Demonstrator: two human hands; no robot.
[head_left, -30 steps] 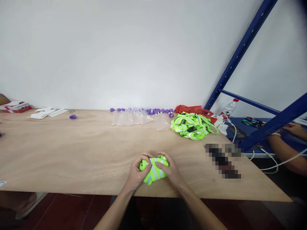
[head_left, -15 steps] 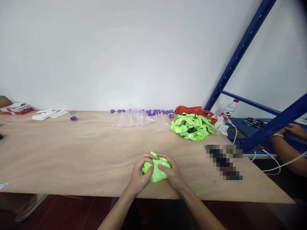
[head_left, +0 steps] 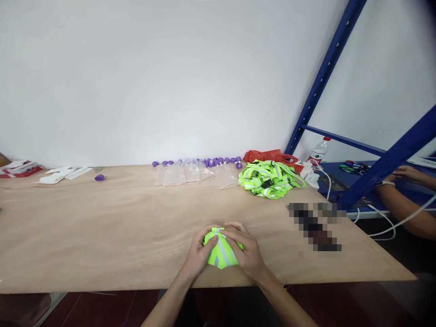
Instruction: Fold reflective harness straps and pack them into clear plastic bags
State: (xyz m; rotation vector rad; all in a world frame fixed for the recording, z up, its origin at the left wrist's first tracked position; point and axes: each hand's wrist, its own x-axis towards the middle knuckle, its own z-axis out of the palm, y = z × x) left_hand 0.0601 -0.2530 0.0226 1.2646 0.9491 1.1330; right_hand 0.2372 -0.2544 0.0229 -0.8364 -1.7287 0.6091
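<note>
Neon strap bundle (head_left: pixel 222 255) at 6 o'clock, by near edge of surface (head_left: pixel 119 236). Left hand (head_left: pixel 198 252) on its 9 o'clock side, right hand (head_left: pixel 252 255) at 3, both sets of fingers clamped on it. Folding/compacting step imo; next move probably calls for snug pinch so layers don't spring loose. Looser strap pile (head_left: pixel 269 178) at 1 o'clock from bundle.

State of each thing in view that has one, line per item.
Neon strap bundle: gathered up, held
Left hand: curled round the neon strap bundle's left side
Right hand: curled round its right side
Neon strap pile: loose, tangled
Clear bags: lying flat; sealed or not, can't tell
Purple pieces: loose
Red plastic: crumpled
Bottle: capped
White strips: lying flat
</note>
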